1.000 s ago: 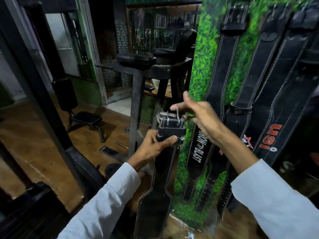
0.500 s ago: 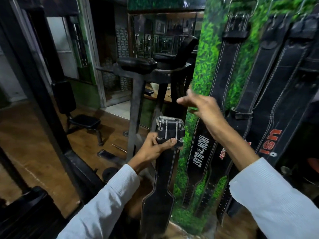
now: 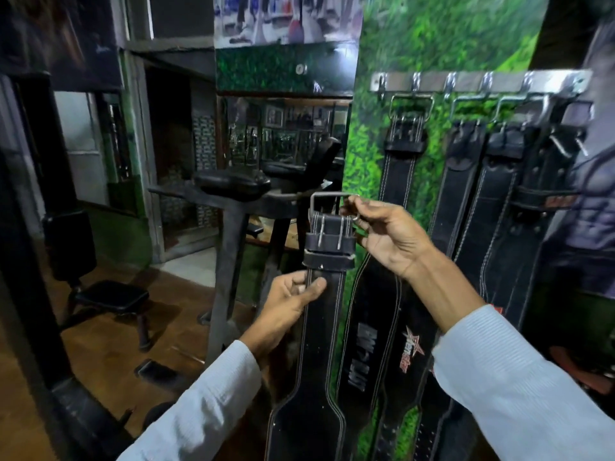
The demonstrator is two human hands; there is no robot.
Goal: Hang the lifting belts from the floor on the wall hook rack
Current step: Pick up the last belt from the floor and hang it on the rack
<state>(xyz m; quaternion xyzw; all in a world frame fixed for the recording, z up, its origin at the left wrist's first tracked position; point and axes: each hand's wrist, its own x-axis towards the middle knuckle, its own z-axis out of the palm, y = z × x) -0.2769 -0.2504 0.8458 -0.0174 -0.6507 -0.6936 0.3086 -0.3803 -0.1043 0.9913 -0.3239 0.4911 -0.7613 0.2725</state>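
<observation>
A person in pale grey ribbed sleeves holds a black leather lifting belt with white stitching point(image 3: 319, 314) upright in front of a wall panel printed with green foliage point(image 3: 432, 41). The left hand point(image 3: 286, 304) is closed around the narrow upper strap of the belt just below its leather keeper loop, thumb across the front and fingers wrapped behind. The right hand point(image 3: 386, 234) is raised beside the top of the belt, its thumb and forefinger pinched on the right corner of the belt's rectangular silver metal buckle frame point(image 3: 327, 202), the other fingers loosely curled. The buckle stands lifted above the two prongs and the strap, and the wide back section of the belt hangs down between the forearms toward the bottom edge of the view.

A long silver metal hook rack point(image 3: 479, 82) is fixed high on the green panel, above and to the right of the held belt and well apart from it. Several other black leather belts hang from it by their buckles: one with white stitching on the left point(image 3: 399, 181), which carries white lettering lower down, and a tight group further right point(image 3: 492, 194), one showing a red star logo. To the left stands a black padded gym machine point(image 3: 229, 188) and a small black padded seat point(image 3: 113, 296) on a brown floor point(image 3: 100, 354).
</observation>
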